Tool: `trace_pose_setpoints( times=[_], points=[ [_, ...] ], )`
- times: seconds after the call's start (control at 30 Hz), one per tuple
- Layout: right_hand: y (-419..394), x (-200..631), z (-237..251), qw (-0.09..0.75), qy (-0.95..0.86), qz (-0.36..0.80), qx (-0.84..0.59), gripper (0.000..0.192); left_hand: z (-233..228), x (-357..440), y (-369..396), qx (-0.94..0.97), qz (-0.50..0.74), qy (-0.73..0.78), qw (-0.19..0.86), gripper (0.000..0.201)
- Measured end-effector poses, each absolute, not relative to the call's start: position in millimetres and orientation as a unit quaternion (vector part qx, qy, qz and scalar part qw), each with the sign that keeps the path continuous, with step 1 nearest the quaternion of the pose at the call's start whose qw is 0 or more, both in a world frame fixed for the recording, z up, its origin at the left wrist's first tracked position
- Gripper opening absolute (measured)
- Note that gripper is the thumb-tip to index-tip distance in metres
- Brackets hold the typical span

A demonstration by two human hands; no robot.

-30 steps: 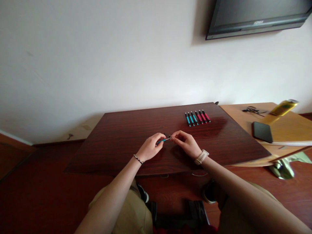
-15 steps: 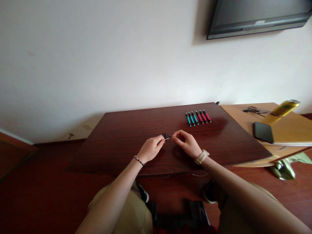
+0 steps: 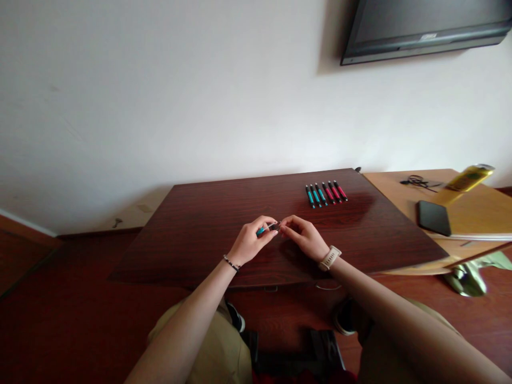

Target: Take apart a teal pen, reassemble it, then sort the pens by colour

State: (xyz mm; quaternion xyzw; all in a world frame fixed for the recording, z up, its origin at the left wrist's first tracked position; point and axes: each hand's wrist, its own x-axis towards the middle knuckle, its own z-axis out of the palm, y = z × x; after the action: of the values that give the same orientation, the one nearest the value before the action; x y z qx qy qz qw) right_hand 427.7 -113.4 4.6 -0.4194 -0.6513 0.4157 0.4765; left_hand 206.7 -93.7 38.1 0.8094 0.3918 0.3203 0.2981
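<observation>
Over the middle of the dark wooden table (image 3: 200, 224), my left hand (image 3: 248, 241) is closed around a blue pen (image 3: 261, 231); part of its blue barrel shows in the palm, and a thin light rod reaches toward the fingertips. My right hand (image 3: 306, 237) meets it from the right, thumb and forefinger pinched at the dark end of the pieces. What exactly the right fingers grip is too small and covered to tell. Beyond the hands lies a row of pens: three blue pens (image 3: 316, 196) beside three pink pens (image 3: 335, 192), all with black ends.
On the right a light wooden cabinet (image 3: 472, 213) adjoins the table, with a phone (image 3: 433, 217), a black cable (image 3: 418, 182) and a yellow can (image 3: 469, 178) on it. A television (image 3: 428, 32) hangs on the wall above. Below the cabinet lies greenish cloth (image 3: 466, 280).
My left hand has turned and opened its grip slightly, so the blue barrel now shows. My hands have drawn together, and the right fingertips now meet the pieces held on the left.
</observation>
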Motion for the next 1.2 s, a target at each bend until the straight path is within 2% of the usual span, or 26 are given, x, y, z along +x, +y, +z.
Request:
trace_pose_setpoints(
  times=[0.23,0.43,0.67,0.77,0.93,1.2],
  points=[
    [-111.5,426.5,2.6,0.457,-0.637,0.483,-0.389,0.034,36.7,207.4,-90.6,0.836,0.328,0.35,0.266,0.018],
    [-111.5,425.3,0.0,0.458,-0.643,0.481,-0.381,0.03,32.7,207.0,-90.0,0.852,0.319,0.364,0.199,0.011],
    [-110.3,426.0,-3.4,0.483,-0.616,0.465,-0.413,0.034,23.1,203.8,-79.3,0.801,0.249,0.537,0.092,0.008],
    [-110.1,427.0,-4.2,0.489,-0.616,0.458,-0.415,0.034,20.6,205.7,-72.2,0.771,0.18,0.609,0.056,0.008],
    [-111.0,428.5,-2.8,0.492,-0.614,0.455,-0.418,0.035,18.3,219.5,-66.6,0.754,0.103,0.647,0.046,0.014],
    [-113.8,432.0,0.6,0.484,-0.618,0.443,-0.432,0.038,17.5,229.7,-64.7,0.756,0.078,0.649,0.04,0.022]
  ],
)
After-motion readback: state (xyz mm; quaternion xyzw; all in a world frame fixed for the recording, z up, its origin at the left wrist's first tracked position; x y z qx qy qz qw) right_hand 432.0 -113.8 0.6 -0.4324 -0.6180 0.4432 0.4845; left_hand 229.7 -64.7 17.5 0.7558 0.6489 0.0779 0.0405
